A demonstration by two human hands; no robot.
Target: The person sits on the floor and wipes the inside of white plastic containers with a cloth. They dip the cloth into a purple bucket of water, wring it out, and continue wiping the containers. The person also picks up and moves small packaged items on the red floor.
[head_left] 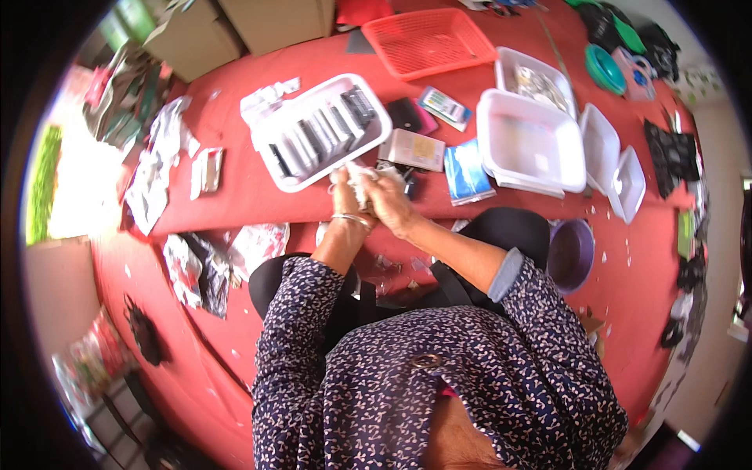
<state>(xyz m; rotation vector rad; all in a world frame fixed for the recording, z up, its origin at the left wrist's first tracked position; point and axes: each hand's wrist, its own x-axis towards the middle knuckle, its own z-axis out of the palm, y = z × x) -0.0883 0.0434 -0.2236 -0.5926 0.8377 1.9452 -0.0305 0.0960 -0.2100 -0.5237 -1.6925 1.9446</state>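
Observation:
My left hand (345, 197), with a bangle at the wrist, and my right hand (390, 205) are together just below the white tray's near right corner. Both are closed on a crumpled white cloth (361, 177), which may be soft paper or thin plastic instead. The white tray (296, 185) holds a row of several flat, dark-and-silver pieces (323, 130) standing on edge. Right of my fingers lie a small pale box (416, 150) and a dark object (413, 185), partly hidden by my right hand.
Blue-and-white packets (468, 172) lie beside white plastic tubs (533, 149) on the right. A red basket (429, 43) stands at the back. Plastic wrappers (160, 168) lie at the left. A purple bowl (571, 254) sits by my right knee, on the red cover.

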